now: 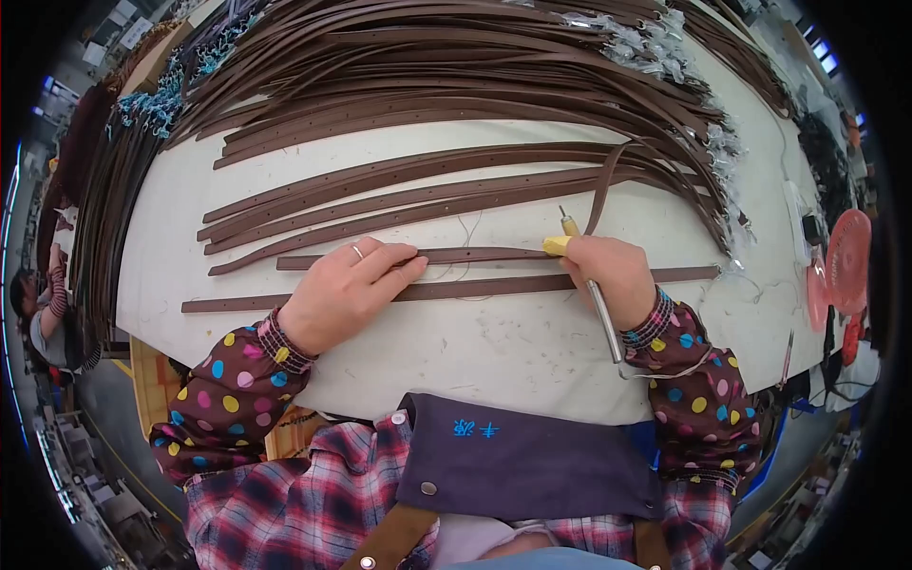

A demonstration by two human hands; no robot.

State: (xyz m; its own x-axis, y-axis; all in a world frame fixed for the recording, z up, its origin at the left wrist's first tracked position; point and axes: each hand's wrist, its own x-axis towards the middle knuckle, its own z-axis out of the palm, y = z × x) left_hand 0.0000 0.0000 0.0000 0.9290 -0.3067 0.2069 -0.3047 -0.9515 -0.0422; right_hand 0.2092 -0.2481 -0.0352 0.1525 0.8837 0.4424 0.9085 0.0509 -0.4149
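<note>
My left hand (350, 288) lies flat, fingers together, pressing down two long brown leather straps on the white table (494, 351). The upper strap (475, 255) and the lower strap (513, 284) run left to right under my fingers. My right hand (613, 275) grips a pen-like tool with a yellow collar and metal tip (566, 233), its tip close to the upper strap. A thin cord trails from the tool's back end (608, 332). One brown strap (604, 195) curves up from beside my right hand.
Several loose brown straps (408, 190) lie across the table's middle, and a large heap of straps (446, 66) covers the far side and hangs off the left edge. A pink fan (841, 261) stands at the right. Another person (43, 313) sits far left.
</note>
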